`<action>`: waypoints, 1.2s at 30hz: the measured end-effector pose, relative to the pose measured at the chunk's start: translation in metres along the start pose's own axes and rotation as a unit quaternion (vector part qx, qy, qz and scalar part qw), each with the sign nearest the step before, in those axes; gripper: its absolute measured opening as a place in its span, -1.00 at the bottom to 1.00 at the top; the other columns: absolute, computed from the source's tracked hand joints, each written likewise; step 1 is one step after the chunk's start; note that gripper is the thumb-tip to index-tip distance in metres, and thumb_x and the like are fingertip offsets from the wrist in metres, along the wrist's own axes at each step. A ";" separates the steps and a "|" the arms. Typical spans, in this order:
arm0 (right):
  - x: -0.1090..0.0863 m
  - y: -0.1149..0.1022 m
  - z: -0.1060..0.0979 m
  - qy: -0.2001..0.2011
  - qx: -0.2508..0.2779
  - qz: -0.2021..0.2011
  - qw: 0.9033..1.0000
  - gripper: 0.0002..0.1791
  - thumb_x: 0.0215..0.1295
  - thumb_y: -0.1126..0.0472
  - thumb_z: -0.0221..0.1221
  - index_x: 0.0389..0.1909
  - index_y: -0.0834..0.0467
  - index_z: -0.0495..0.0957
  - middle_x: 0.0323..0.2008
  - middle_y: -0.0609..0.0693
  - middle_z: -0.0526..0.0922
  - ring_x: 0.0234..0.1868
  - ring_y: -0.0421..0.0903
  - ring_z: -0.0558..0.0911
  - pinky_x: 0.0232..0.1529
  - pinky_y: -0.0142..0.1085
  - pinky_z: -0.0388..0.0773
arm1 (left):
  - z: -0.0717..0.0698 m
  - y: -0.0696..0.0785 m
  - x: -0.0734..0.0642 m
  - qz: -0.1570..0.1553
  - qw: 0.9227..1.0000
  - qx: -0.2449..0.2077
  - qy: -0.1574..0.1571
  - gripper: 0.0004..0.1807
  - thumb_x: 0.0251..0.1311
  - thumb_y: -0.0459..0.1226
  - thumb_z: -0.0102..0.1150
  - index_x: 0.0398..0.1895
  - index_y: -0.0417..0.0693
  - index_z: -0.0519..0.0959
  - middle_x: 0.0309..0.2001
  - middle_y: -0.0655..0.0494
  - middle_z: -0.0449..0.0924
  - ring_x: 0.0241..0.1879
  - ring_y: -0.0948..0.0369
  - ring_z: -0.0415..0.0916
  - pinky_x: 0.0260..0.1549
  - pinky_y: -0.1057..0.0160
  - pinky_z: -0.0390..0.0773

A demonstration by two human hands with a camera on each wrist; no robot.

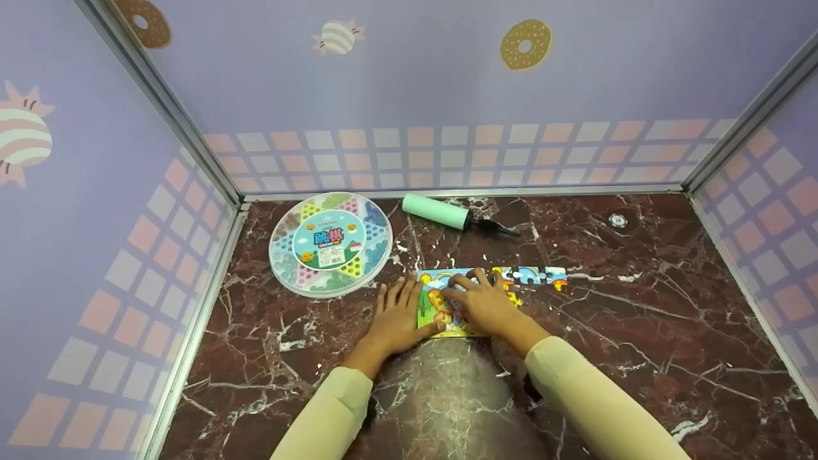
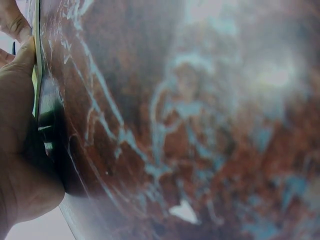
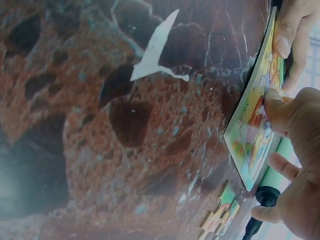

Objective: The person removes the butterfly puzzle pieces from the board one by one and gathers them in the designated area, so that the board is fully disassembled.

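Note:
A colourful jigsaw puzzle [image 1: 427,311] in a flat frame lies on the dark red marble surface. My left hand [image 1: 396,319] rests along its left edge, fingers stretched out and thumb laid over the near left corner. Over the puzzle's middle is my right hand [image 1: 489,306], fingers bent and spread. In the right wrist view the right hand's thumb and forefinger [image 3: 278,111] come together at the picture; I cannot tell whether they pinch a piece. Loose puzzle pieces [image 1: 529,275] lie in a row just right of the frame, and more pieces [image 3: 220,215] lie by its edge.
A round Chinese checkers box [image 1: 329,237] stands at the back left. A mint green cylinder with a black nozzle, like a hand pump [image 1: 436,211], lies near the back wall. A small round white disc [image 1: 617,220] sits at the back right. Purple walls [image 1: 409,83] enclose three sides.

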State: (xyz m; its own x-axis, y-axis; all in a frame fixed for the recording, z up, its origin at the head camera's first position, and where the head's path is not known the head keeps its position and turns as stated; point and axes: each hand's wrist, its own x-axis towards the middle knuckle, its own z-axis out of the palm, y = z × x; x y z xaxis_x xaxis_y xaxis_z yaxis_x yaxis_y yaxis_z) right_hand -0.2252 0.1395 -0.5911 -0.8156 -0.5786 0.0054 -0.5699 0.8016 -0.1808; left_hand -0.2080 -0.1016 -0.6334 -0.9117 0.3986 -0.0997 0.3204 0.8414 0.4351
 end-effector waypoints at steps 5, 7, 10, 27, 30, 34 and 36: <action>0.001 0.001 0.001 0.002 0.000 -0.005 1.000 -0.38 0.44 0.22 0.41 0.48 -0.18 0.62 0.42 -0.03 0.58 0.40 0.21 0.50 0.34 0.64 0.40 | 0.000 0.000 0.000 -0.001 1.000 0.000 -0.003 0.21 0.45 0.45 0.11 0.84 -0.11 -0.03 0.85 -0.11 -0.16 0.82 -0.20 -0.20 0.75 -0.39 -0.35; 0.002 0.001 0.001 0.003 -0.002 -0.006 1.000 -0.39 0.44 0.22 0.40 0.47 -0.19 0.62 0.42 -0.03 0.58 0.39 0.21 0.51 0.34 0.64 0.40 | 0.001 0.000 0.000 -0.001 1.000 0.002 -0.004 0.21 0.46 0.46 0.09 0.84 -0.10 -0.04 0.85 -0.10 -0.19 0.83 -0.19 -0.22 0.75 -0.39 -0.36; 0.002 0.001 0.001 0.001 -0.002 -0.006 1.000 -0.37 0.42 0.21 0.43 0.48 -0.18 0.61 0.42 -0.02 0.57 0.39 0.22 0.50 0.34 0.64 0.40 | 0.001 0.000 0.001 0.000 1.000 0.001 -0.001 0.22 0.45 0.46 0.10 0.84 -0.11 -0.04 0.85 -0.10 -0.19 0.83 -0.18 -0.22 0.75 -0.38 -0.36; 0.003 -0.002 0.000 0.006 -0.002 -0.017 1.000 -0.46 0.49 0.15 0.42 0.45 -0.13 0.63 0.39 0.04 0.55 0.32 0.25 0.50 0.16 0.52 0.56 | -0.001 0.003 0.000 -0.006 1.000 -0.001 -0.004 0.23 0.45 0.47 0.08 0.85 -0.09 -0.08 0.86 -0.08 -0.21 0.84 -0.15 -0.23 0.76 -0.36 -0.36; 0.002 -0.002 0.001 0.010 -0.001 -0.024 1.000 -0.46 0.47 0.19 0.42 0.43 -0.10 0.63 0.38 0.06 0.55 0.28 0.25 0.54 0.15 0.50 0.58 | 0.000 0.002 0.000 -0.007 1.000 0.001 -0.004 0.24 0.44 0.49 0.07 0.86 -0.08 -0.09 0.86 -0.07 -0.23 0.84 -0.14 -0.24 0.76 -0.35 -0.38; 0.003 -0.002 0.001 0.003 0.004 -0.024 1.000 -0.43 0.43 0.24 0.41 0.44 -0.06 0.62 0.39 0.08 0.54 0.31 0.25 0.58 0.21 0.52 0.57 | 0.002 0.000 0.001 -0.007 1.000 0.004 -0.006 0.26 0.42 0.50 0.06 0.86 -0.06 -0.10 0.86 -0.07 -0.22 0.84 -0.13 -0.26 0.76 -0.34 -0.40; 0.003 -0.002 0.001 0.001 0.011 -0.023 1.000 -0.42 0.43 0.26 0.41 0.43 -0.05 0.62 0.38 0.09 0.55 0.34 0.25 0.58 0.24 0.54 0.56 | 0.003 -0.001 0.001 -0.005 1.000 0.005 -0.002 0.25 0.42 0.50 0.07 0.86 -0.07 -0.10 0.86 -0.08 -0.20 0.84 -0.14 -0.25 0.76 -0.35 -0.39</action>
State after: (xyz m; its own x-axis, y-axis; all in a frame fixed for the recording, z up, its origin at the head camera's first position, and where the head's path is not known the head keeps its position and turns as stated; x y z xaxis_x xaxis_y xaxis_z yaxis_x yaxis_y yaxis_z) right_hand -0.2263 0.1358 -0.5920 -0.7889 -0.6143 0.0168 -0.6045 0.7708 -0.2009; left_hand -0.2087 -0.1010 -0.6361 -0.9139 0.3912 -0.1088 0.3128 0.8491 0.4257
